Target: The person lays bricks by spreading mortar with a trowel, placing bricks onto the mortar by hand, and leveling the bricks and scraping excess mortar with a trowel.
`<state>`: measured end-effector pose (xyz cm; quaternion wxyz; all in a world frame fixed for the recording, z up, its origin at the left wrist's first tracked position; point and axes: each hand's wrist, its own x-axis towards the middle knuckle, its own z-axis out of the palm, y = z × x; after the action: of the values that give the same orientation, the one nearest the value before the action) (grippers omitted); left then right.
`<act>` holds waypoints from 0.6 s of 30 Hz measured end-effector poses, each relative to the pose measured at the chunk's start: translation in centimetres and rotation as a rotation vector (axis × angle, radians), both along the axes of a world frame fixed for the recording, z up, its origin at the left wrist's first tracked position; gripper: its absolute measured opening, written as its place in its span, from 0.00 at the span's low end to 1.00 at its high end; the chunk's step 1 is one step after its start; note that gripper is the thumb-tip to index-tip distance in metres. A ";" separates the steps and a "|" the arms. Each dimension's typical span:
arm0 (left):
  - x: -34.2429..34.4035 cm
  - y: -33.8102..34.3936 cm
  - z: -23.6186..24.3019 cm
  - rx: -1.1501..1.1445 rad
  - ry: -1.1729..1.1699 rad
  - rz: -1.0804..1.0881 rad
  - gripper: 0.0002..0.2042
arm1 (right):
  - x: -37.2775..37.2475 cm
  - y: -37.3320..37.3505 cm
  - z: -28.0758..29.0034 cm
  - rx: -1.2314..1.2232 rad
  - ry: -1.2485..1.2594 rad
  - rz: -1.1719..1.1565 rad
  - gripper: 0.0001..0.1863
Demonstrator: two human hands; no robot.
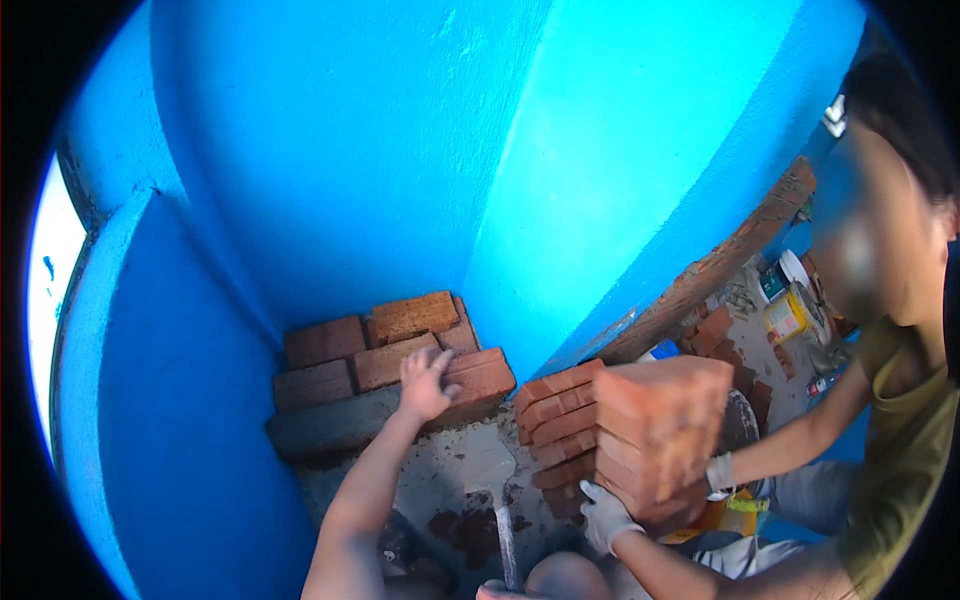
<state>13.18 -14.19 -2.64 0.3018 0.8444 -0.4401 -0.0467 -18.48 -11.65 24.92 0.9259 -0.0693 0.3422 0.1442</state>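
Note:
My left hand (428,385) reaches forward with its fingers spread over the top of the laid bricks. It touches a reddish brick (483,372) at the right end of the front row, beside a tan brick (392,361). At the lower edge, only a little of my right hand (496,591) shows, closed on the handle of a trowel (488,462). The trowel's flat, mortar-grey blade points away from me, just in front of the low brickwork.
Blue walls (380,170) enclose the corner. On my right, a co-worker's gloved hands (607,517) hold a blurred stack of bricks (660,430). Another brick pile (558,420) stands beside it. A yellow container (785,318) and rubble lie farther right.

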 end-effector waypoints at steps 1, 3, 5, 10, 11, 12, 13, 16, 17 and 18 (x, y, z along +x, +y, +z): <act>0.2 1.5 0.0 -0.085 0.036 0.072 0.28 | 0.1 1.4 -0.1 0.000 -0.003 0.009 0.17; 1.3 5.7 -0.4 -0.172 0.025 0.229 0.21 | 0.6 4.0 -0.1 0.010 -0.021 0.052 0.17; 2.0 9.0 -1.2 -0.151 0.000 0.329 0.18 | 0.2 6.7 -0.5 0.038 -0.022 0.099 0.17; 1.5 11.9 -0.4 -0.010 0.244 0.244 0.16 | -0.3 9.0 -1.1 0.025 0.048 0.176 0.18; 1.5 11.6 -0.5 -0.001 0.251 0.231 0.16 | -0.1 8.5 -1.2 0.031 0.044 0.181 0.18; 1.6 11.9 -0.5 -0.012 0.237 0.218 0.15 | 0.1 8.4 -1.3 0.050 0.037 0.193 0.18; 1.6 11.7 -1.0 -0.026 0.230 0.194 0.15 | 0.4 7.9 -1.5 0.063 0.034 0.198 0.18; 1.5 10.8 -1.5 -0.032 0.251 0.172 0.16 | 1.1 7.1 -2.4 0.094 0.045 0.233 0.18; 1.4 10.3 -1.5 -0.020 0.258 0.181 0.16 | 1.2 6.8 -2.3 0.093 0.060 0.224 0.18; 1.4 9.8 -1.8 -0.016 0.264 0.177 0.16 | 1.2 6.5 -2.1 0.094 0.060 0.221 0.18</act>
<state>14.60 -4.34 -4.46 0.3668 0.8639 -0.3208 -0.1271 -17.23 -5.17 22.81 0.8959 -0.0586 0.3530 0.2635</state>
